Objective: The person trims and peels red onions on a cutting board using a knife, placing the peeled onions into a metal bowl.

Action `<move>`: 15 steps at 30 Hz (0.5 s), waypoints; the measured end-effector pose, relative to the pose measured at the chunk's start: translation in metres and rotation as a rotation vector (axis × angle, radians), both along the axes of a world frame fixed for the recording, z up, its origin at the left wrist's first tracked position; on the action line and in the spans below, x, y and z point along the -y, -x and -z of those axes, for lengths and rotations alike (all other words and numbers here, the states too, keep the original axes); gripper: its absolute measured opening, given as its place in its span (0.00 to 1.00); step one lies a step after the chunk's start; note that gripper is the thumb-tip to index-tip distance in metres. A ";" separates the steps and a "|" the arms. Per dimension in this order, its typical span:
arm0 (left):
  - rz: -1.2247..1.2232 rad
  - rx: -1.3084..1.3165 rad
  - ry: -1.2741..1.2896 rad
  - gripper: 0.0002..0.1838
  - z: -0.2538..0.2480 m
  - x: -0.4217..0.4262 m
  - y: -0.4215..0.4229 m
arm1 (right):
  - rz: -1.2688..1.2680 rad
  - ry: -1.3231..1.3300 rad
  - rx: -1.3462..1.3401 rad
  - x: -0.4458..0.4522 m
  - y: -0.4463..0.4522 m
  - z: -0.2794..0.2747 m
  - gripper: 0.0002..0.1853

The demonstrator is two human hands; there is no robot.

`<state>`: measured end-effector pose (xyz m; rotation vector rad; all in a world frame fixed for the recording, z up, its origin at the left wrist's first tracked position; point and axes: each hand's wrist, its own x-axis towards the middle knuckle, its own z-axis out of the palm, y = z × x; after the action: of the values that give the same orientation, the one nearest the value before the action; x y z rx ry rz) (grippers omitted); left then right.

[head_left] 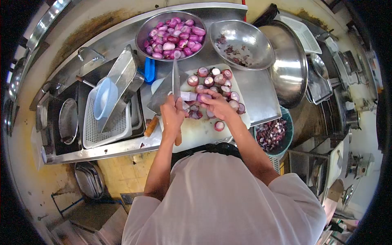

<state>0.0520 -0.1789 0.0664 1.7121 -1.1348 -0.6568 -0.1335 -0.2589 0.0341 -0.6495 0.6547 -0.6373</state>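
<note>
My left hand [173, 113] is closed round a knife [176, 81], its blade pointing away from me and its wooden handle showing below the fist. Between the fingers of my right hand [216, 104] is a purple onion [202, 97], close to the right of the blade. Both hands are over a white cutting board [192, 134]. Several onions with cut ends [209, 81] lie on the board beyond and beside my right hand. A wide cleaver blade [161, 96] rests at the board's left side, with a wooden handle [151, 126] near it.
A metal bowl [141, 30] of peeled onions stands at the back, beside another bowl [261, 45] with skins. A blue-handled item [150, 70] lies left of the board. Baskets [87, 139] sit in the left sink. A bin [289, 134] of skins stands right, below a large pot [288, 61].
</note>
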 end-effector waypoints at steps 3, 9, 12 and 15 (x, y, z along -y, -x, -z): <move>-0.025 -0.084 -0.006 0.06 0.003 -0.002 -0.014 | -0.044 0.020 0.029 0.001 0.011 -0.005 0.25; 0.020 -0.048 0.023 0.06 -0.011 -0.015 -0.010 | -0.086 -0.009 0.076 0.000 0.016 0.000 0.26; 0.030 -0.077 0.035 0.05 -0.015 -0.016 -0.009 | -0.066 0.031 0.039 -0.003 0.017 0.001 0.26; -0.034 -0.145 0.059 0.06 0.010 -0.011 -0.035 | -0.133 0.035 0.137 -0.005 0.026 -0.010 0.28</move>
<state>0.0869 -0.1681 0.0560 1.6038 -1.0125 -0.7078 -0.1596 -0.2540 0.0440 -0.6698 0.4698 -0.5651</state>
